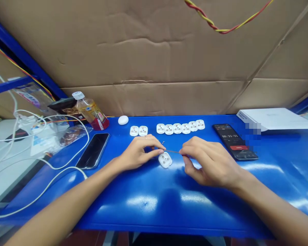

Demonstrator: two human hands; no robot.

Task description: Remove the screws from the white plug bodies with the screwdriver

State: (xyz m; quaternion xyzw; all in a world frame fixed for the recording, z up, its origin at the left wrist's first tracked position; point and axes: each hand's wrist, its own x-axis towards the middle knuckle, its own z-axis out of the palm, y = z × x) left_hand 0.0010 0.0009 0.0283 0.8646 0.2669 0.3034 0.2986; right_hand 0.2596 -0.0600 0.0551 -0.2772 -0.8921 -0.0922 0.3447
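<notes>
A thin dark rod (pixel 172 151) spans the gap between my hands, just above a white rounded-square part (pixel 165 160) with several small metal pieces in it. My right hand (pixel 207 160) pinches the rod's right end; whether a handle is hidden in the palm I cannot tell. At the other end, the thumb and forefinger of my left hand (pixel 142 152) are closed at the rod's tip, and anything small between them is hidden. Tiny metal bits, perhaps screws (pixel 163 142), lie on the blue table just beyond my left fingertips.
Behind my hands stand a row of similar white parts (pixel 177 128), a pair of them (pixel 143 131) and a white oval object (pixel 123 120). Phones lie left (pixel 93 150) and right (pixel 234 141). A drink bottle (pixel 92 111), white cables (pixel 64 169) and a white box (pixel 279 119) flank the blue table (pixel 133 212).
</notes>
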